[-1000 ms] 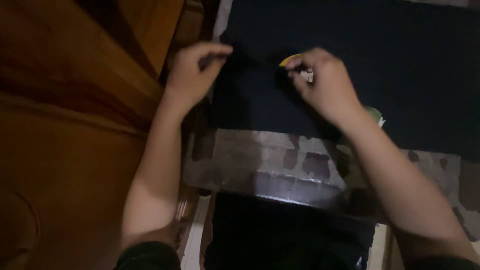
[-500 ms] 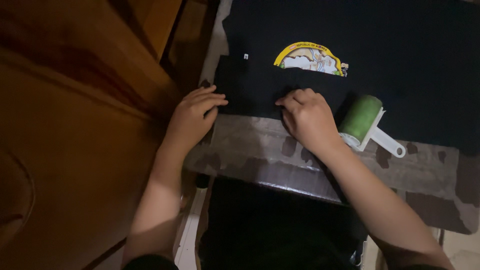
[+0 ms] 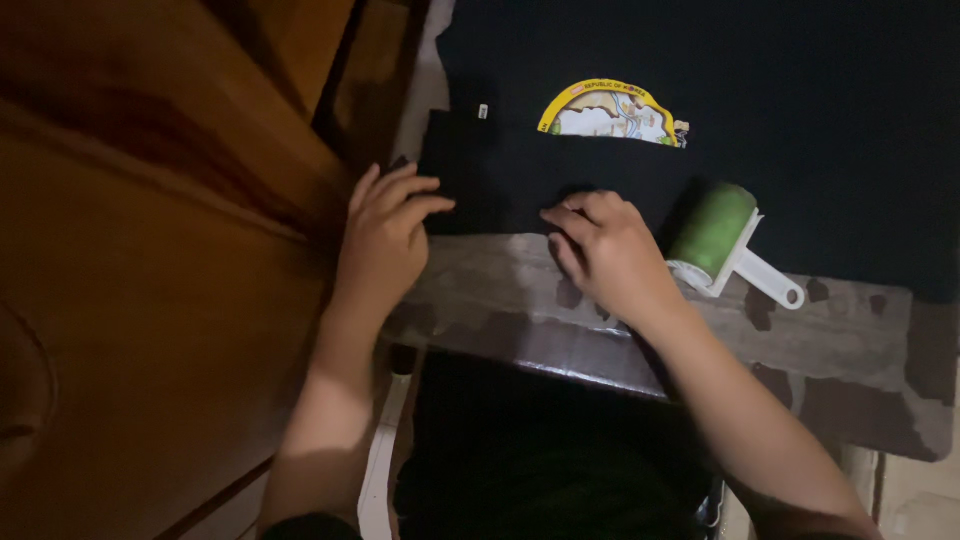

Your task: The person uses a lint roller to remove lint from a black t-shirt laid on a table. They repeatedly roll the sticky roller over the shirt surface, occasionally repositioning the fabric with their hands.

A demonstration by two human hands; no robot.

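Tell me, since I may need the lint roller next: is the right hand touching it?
Apart. The head view shows a strip of dark fabric between the right hand and the green lint roller.

A black garment (image 3: 700, 90) lies spread flat over the far part of the worn grey tabletop (image 3: 560, 310), its near edge folded up into a dark band (image 3: 520, 185) that runs across the cloth just above the bare surface. Above the fold a half-round printed patch (image 3: 610, 108) shows, yellow-rimmed with a pale picture inside, its lower part covered by the folded band; a small white tag (image 3: 483, 111) sits to its left. The fabric looks smooth, though the dim light hides any creases.
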